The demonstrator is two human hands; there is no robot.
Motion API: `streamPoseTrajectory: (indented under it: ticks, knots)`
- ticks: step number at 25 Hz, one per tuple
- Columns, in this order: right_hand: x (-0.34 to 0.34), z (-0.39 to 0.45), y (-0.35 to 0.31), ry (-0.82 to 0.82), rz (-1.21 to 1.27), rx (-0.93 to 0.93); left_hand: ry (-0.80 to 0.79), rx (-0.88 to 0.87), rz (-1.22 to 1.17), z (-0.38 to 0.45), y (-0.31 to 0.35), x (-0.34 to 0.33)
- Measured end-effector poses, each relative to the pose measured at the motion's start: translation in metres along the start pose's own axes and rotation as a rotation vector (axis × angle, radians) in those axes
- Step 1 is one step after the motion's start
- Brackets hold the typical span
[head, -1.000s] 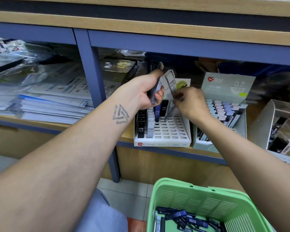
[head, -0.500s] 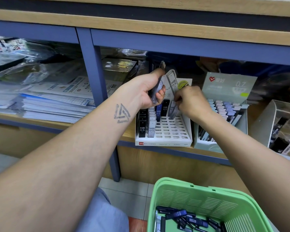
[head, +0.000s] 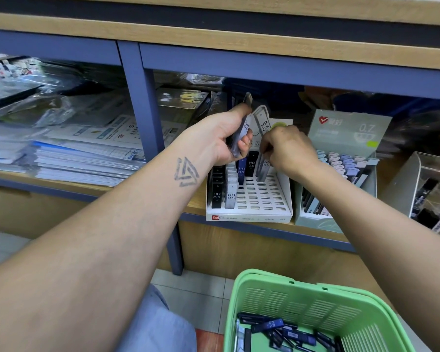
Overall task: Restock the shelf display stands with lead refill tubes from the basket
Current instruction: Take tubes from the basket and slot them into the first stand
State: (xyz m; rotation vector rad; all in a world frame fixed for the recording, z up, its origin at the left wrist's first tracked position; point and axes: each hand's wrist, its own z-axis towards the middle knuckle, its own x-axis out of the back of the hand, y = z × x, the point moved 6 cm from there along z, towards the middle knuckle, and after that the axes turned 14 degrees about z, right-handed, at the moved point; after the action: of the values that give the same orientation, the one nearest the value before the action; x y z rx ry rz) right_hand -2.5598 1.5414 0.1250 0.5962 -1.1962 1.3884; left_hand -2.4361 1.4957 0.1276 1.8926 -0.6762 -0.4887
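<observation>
A white slotted display stand point(head: 254, 199) sits on the shelf with black, grey and blue HB 0.5 lead tubes point(head: 217, 194) standing in its left and back slots. My left hand point(head: 224, 138) is shut on a bunch of lead refill tubes point(head: 244, 128), held above the stand's back left. My right hand point(head: 287, 151) pinches a grey lead tube point(head: 263, 171) whose lower end stands in a back slot. The green basket point(head: 302, 301) at the bottom right holds several dark tubes point(head: 277, 329).
A second stand point(head: 341, 174) marked 0.7, filled with pale-capped tubes, stands right of the first. A clear box point(head: 429, 189) is at the far right. Stacked papers and plastic sleeves point(head: 74, 148) fill the left bay beyond a blue post point(head: 148, 128).
My right hand has lowered the grey tube down into a back slot of the white stand. My left hand has kept its bunch of tubes almost still.
</observation>
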Motion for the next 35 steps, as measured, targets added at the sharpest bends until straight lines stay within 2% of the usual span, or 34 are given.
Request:
streamPoseTrajectory:
  ticks: [6,12,17,22,26,28,31,33,35]
  knots:
    - [0.001,-0.004,0.002,0.075,0.043,-0.016,0.009,-0.006,0.022,-0.001,0.001,-0.001]
    - [-0.003,-0.001,0.003,-0.002,0.027,0.001,0.012,-0.007,0.019,0.000,0.000,-0.001]
    - [-0.013,-0.005,0.011,0.100,0.046,0.028,0.008,-0.004,0.029,0.002,0.000,-0.002]
    - [-0.023,-0.019,0.011,0.120,0.072,0.113,0.003,-0.003,0.030,0.004,-0.002,0.000]
    - [-0.013,-0.021,0.011,0.138,0.111,0.041,-0.007,0.018,-0.018,0.006,-0.008,0.002]
    - [-0.002,-0.018,0.011,0.176,0.409,-0.052,-0.010,0.032,-0.024,0.005,-0.012,0.002]
    - [0.001,-0.018,0.003,0.100,1.257,-0.315,-0.046,0.029,0.018,0.004,-0.015,0.000]
    - [0.000,-0.019,-0.003,-0.018,1.477,-0.388,-0.064,0.027,0.032,0.002,-0.016,-0.001]
    - [-0.001,-0.021,-0.002,-0.092,1.533,-0.421,-0.073,0.033,0.033,0.000,-0.016,-0.002]
